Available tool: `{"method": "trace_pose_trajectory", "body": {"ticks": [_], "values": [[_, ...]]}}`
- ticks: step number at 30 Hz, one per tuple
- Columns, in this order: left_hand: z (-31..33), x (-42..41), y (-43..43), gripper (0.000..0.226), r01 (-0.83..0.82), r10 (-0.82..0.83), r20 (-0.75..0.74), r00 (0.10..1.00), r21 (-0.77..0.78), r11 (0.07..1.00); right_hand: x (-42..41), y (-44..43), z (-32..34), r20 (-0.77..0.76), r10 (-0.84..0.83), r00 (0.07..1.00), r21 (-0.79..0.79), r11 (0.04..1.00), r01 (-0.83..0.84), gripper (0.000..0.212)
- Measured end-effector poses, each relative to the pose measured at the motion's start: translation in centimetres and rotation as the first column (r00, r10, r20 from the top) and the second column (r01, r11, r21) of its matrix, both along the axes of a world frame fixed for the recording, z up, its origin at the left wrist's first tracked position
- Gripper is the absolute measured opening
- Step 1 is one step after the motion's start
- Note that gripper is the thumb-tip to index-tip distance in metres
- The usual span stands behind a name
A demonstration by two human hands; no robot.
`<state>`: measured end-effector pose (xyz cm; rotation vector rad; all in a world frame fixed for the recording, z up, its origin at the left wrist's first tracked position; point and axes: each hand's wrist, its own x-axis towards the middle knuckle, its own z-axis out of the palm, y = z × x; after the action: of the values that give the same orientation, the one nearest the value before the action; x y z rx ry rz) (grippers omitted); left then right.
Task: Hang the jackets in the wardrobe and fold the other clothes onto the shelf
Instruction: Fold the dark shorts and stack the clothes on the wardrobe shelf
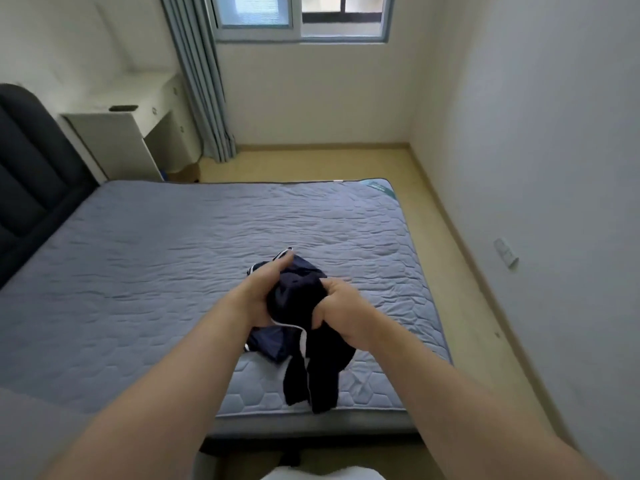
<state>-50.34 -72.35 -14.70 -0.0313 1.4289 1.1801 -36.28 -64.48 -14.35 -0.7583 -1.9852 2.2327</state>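
Observation:
A dark navy garment with white piping (301, 299) is bunched up above the near right part of the grey quilted mattress (156, 258). My left hand (261, 294) grips its left side, thumb over the top. My right hand (337, 308) grips its right side with curled fingers. Two dark ends of the garment hang down toward the mattress's front edge. No wardrobe, shelf or jacket shows in this view.
A dark padded headboard (31, 181) stands at the left. Behind it sits a white desk (138, 109) beside a grey-blue curtain (201, 81) under a window (301, 15). Bare floor (460, 271) runs between the bed and the right wall.

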Motion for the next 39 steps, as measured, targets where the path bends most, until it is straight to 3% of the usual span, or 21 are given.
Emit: {"method": "trace_pose_trajectory", "body": {"ticks": [2, 4, 6, 8, 9, 12, 14, 16, 18, 20, 21, 24, 25, 28, 29, 33, 37, 39], "values": [[0.4, -0.2, 0.8, 0.035, 0.019, -0.017, -0.086, 0.996, 0.026, 0.999, 0.8, 0.4, 0.7, 0.098, 0.096, 0.991, 0.083, 0.991, -0.104, 0.027], [0.9, -0.3, 1.8, 0.016, -0.032, 0.042, -0.134, 0.990, 0.072, 0.997, 1.6, 1.4, 1.0, 0.146, 0.120, 0.982, -0.091, 0.990, -0.107, 0.024], [1.6, -0.5, 2.6, 0.012, -0.101, 0.114, -0.057, 0.992, 0.200, 0.975, 2.1, 2.7, 0.5, 0.179, 0.092, 0.980, -0.262, 0.964, -0.043, 0.056], [2.1, -0.7, 2.5, 0.025, -0.094, 0.085, 0.041, 0.996, 0.352, 0.931, 1.8, 3.5, 0.2, 0.119, -0.027, 0.993, -0.387, 0.919, 0.071, 0.085], [2.4, -0.8, 2.5, 0.026, -0.079, 0.059, 0.064, 0.996, 0.392, 0.917, 1.4, 3.6, 0.4, 0.043, -0.099, 0.994, -0.460, 0.882, 0.108, 0.088], [2.7, -1.7, 2.9, 0.019, -0.122, 0.103, 0.069, 0.992, 0.411, 0.903, -0.5, 4.1, 1.7, -0.166, -0.351, 0.921, -0.663, 0.732, 0.159, 0.080], [2.5, -2.4, 2.6, 0.023, -0.080, 0.077, 0.025, 0.997, 0.374, 0.924, -1.7, 4.5, 3.1, -0.182, -0.471, 0.863, -0.700, 0.679, 0.223, 0.066], [1.9, -3.5, 2.2, 0.029, 0.072, -0.036, -0.125, 0.992, 0.300, 0.951, -2.5, 5.3, 3.6, -0.149, -0.516, 0.843, -0.617, 0.715, 0.328, 0.042], [1.6, -4.3, 1.9, 0.028, 0.242, -0.172, -0.347, 0.922, 0.169, 0.956, -2.8, 6.3, 3.9, -0.151, -0.550, 0.821, -0.438, 0.782, 0.443, 0.049], [2.1, -4.8, 2.1, 0.024, 0.237, -0.186, -0.498, 0.847, 0.041, 0.971, -2.7, 6.8, 4.3, -0.196, -0.521, 0.831, -0.273, 0.842, 0.464, 0.057], [2.3, -5.1, 2.0, 0.025, 0.161, -0.107, -0.513, 0.852, 0.062, 0.985, -2.7, 7.0, 4.5, -0.220, -0.498, 0.839, -0.221, 0.863, 0.454, 0.055], [3.8, -5.8, 3.7, 0.021, -0.183, 0.259, -0.311, 0.914, 0.255, 0.950, -2.7, 7.0, 4.8, -0.293, -0.479, 0.828, -0.181, 0.878, 0.444, 0.058], [4.5, -5.7, 4.3, 0.018, -0.148, 0.228, -0.256, 0.940, 0.297, 0.943, -2.7, 7.0, 4.9, -0.305, -0.479, 0.823, -0.167, 0.878, 0.448, 0.060], [5.3, -5.0, 5.1, 0.067, 0.191, -0.091, -0.252, 0.963, 0.410, 0.892, -2.5, 7.0, 5.5, -0.290, -0.456, 0.841, -0.082, 0.888, 0.453, 0.061], [5.6, -4.5, 5.4, 0.075, 0.228, -0.112, -0.283, 0.953, 0.420, 0.878, -2.3, 7.0, 5.7, -0.273, -0.450, 0.850, -0.060, 0.890, 0.452, 0.060], [7.7, -3.3, 7.1, 0.050, 0.193, 0.174, -0.584, 0.793, 0.511, 0.837, -1.2, 7.4, 6.4, -0.245, -0.463, 0.852, 0.014, 0.877, 0.480, 0.048], [9.3, -2.2, 8.0, 0.034, 0.356, 0.091, -0.632, 0.770, 0.543, 0.761, -0.6, 7.2, 7.0, -0.305, -0.452, 0.838, 0.236, 0.817, 0.527, 0.043], [9.5, -1.5, 8.7, 0.046, 0.378, 0.097, -0.671, 0.735, 0.524, 0.764, -0.3, 7.1, 7.1, -0.295, -0.404, 0.866, 0.312, 0.816, 0.486, 0.046]]}}
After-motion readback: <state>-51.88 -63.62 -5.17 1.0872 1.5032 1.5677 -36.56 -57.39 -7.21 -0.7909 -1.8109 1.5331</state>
